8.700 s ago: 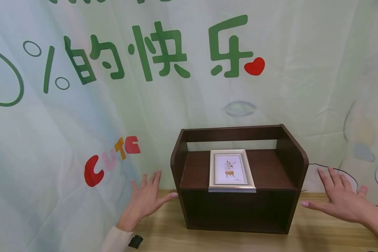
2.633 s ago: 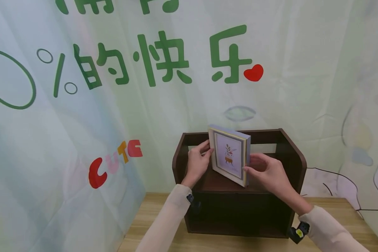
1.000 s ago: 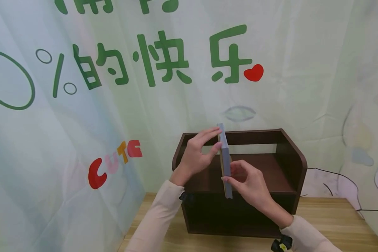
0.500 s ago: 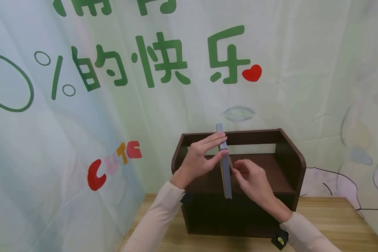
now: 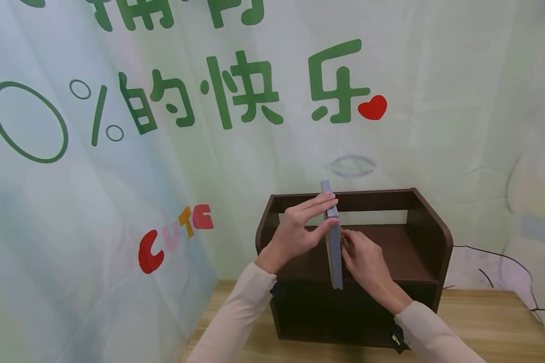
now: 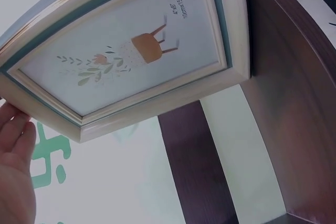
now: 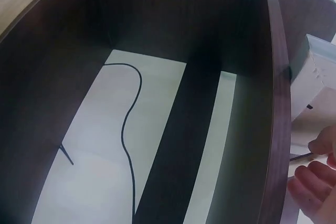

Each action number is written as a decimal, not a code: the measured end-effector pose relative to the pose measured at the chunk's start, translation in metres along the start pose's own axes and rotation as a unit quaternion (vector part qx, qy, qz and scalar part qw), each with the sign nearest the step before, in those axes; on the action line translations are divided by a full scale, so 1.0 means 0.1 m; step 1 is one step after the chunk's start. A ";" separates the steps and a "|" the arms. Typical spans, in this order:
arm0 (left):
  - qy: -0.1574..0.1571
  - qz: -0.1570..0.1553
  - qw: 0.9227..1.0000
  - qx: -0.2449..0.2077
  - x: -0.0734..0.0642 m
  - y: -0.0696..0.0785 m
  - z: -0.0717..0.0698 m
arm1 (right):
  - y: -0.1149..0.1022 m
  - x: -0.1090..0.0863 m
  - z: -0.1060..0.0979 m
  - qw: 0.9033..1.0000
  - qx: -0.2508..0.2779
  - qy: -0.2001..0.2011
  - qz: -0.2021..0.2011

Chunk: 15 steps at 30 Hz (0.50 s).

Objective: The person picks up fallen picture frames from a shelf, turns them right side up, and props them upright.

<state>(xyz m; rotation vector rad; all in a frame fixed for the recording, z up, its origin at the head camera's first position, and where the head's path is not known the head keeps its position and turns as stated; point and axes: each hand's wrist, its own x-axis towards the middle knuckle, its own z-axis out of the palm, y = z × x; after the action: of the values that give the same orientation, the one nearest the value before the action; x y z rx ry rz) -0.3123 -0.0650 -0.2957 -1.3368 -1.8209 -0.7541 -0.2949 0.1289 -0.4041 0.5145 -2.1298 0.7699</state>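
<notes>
A picture frame (image 5: 336, 262) stands upright and edge-on over the upper shelf of a dark brown desk shelf (image 5: 401, 252). My left hand (image 5: 295, 229) pinches its upper edge, fingers on top and thumb on the near side. The left wrist view shows its cream face, with a plant drawing (image 6: 123, 56) behind the pane. Behind the frame, my right hand (image 5: 367, 257) pinches a thin flap, the back stand, with thumb and fingers. In the right wrist view the pale back (image 7: 317, 80) appears at the right, with the stand's thin edge (image 7: 302, 157) at the fingertips.
The desk shelf's raised side panel (image 5: 429, 232) rises to the right of my right hand, and a back rail (image 5: 377, 200) runs behind. Below is an open lower compartment (image 5: 336, 315). Wooden tabletop (image 5: 486, 322) surrounds it, backed by a printed curtain (image 5: 436, 101).
The picture frame, first lying flat between two open hands, was raised upright and turned edge-on. Lately my right hand left its edge and closed on the stand behind; my left hand stayed on top.
</notes>
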 end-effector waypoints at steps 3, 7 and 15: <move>-0.009 -0.003 1.000 -0.002 0.04 0.03 0.07 | 0.06 -0.05 -0.04 1.000 -0.015 0.019 -0.017; -0.025 -0.008 1.000 -0.004 0.10 0.09 0.15 | 0.15 -0.10 -0.10 0.998 -0.023 0.039 -0.033; -0.063 0.007 0.998 -0.002 0.31 0.14 0.40 | 0.28 -0.16 -0.25 0.997 -0.045 0.057 -0.034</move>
<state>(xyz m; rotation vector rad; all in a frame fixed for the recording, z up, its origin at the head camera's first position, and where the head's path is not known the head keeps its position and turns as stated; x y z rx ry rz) -0.3131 -0.0130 -0.2917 -1.4269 -1.9070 -0.6794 -0.2875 0.1676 -0.4141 0.4815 -2.0205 0.6475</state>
